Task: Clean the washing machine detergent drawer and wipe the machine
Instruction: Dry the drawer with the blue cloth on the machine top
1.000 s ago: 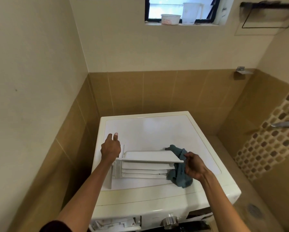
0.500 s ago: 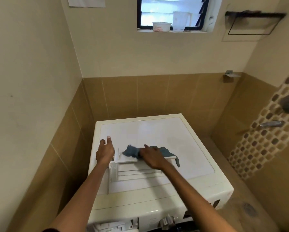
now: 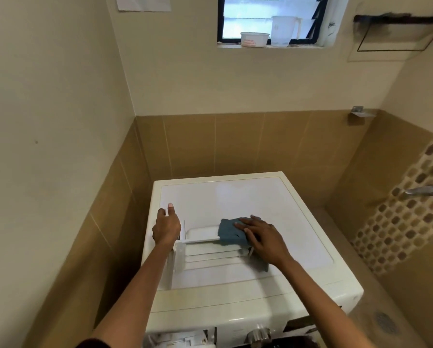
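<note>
drawer: the detergent drawer (image 3: 210,247) is pulled right out of the machine and sitting on top of the washing machine (image 3: 235,292), lower middle of the frame, lying lengthways left to right.

left hand: the left hand (image 3: 166,228) is curling around the drawer's left end panel, fingers wrapped closed on it, index pointing up. Looks like it's pinning the thing in place.

right hand: the right hand (image 3: 263,237) is pressing flat, fingers spread, on a blue-grey cloth (image 3: 231,232) over the drawer's right half. Not really gripping, more palming it down.

how it'll handle: I'm guessing thin moulded plastic, so light and stiff. It'll skate on that glossy lid if nobody's holding it, and the thin ribs and dividers probably won't love being leaned on hard. The end panel seems the sturdiest place to take hold. The cloth is soft and floppy, so it's going to bunch up unless it stays flattened.

edges: the drawer is sitting near the machine's left edge, and there's a dark gap down to the tiled wall (image 3: 105,234) just beside it. I wouldn't want it sliding that way.

open room: plenty of bare lid behind and to the right for wiping strokes. The empty drawer slot (image 3: 182,339) is showing at the bottom of the frame.
</note>
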